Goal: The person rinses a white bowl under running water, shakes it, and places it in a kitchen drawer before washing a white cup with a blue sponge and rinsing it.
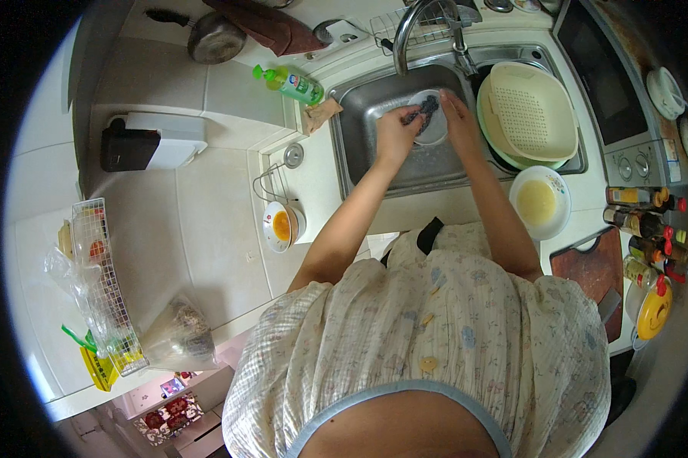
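Over the stainless steel sink basin [364, 123], my left hand [397, 133] pinches a dark, wrinkled piece of food [430, 107], its exact kind unclear. My right hand [460, 123] is just to the right of that piece, fingers raised and close together; whether it touches the piece cannot be told. Below both hands a white bowl [434, 133] sits in the basin. The chrome faucet [402, 43] arches above the basin's far side. To the right, a cream perforated colander [527, 114] rests on a light green basin [484, 123] over the second sink bowl.
A bowl of pale yellow liquid [536, 202] stands right of my right forearm. Left of the sink are a green soap bottle [295, 85], a sponge or cloth [321, 116] and a bowl with orange-yellow contents [280, 225]. Seasoning bottles [636, 221] and a cutting board [590, 266] lie right.
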Motion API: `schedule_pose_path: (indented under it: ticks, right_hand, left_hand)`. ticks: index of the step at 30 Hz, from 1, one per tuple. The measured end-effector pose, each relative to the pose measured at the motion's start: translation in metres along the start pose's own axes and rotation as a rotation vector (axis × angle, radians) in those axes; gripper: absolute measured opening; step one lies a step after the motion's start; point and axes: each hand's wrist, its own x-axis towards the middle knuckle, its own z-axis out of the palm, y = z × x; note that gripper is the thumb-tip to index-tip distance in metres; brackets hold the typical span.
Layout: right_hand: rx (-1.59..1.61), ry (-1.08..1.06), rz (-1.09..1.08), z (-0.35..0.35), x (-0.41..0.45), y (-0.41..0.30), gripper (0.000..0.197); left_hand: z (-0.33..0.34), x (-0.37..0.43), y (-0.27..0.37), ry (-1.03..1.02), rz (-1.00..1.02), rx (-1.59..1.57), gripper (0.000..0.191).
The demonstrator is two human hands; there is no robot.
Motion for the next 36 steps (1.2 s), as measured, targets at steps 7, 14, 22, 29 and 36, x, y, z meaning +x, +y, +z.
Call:
schedule_pose_path:
  ticks: [7, 14, 22, 29, 36]
  right_hand:
    - [0.213, -0.040, -0.020, 0.013, 0.007, 0.031, 0.056]
    - [0.313, -0.164, 0.165, -0.002, -0.001, 0.017, 0.057]
    - [0.125, -0.121, -0.054, -0.009, -0.001, 0.020, 0.050]
    - [0.086, -0.125, -0.099, 0.002, -0.001, 0.028, 0.052]
    - [0.172, -0.091, -0.063, 0.006, -0.010, 0.013, 0.055]
  left_hand:
    - [0.037, 0.004, -0.005, 0.087, -0.002, -0.286, 0.023]
    - [0.011, 0.001, -0.010, -0.534, -0.001, -0.315, 0.023]
    - [-0.002, -0.003, -0.015, -0.563, 0.479, 0.339, 0.017]
    - [0.025, -0.019, -0.009, -0.030, 0.344, 0.624, 0.018]
    - [0.022, -0.005, -0.011, -0.240, -0.118, -0.139, 0.024]
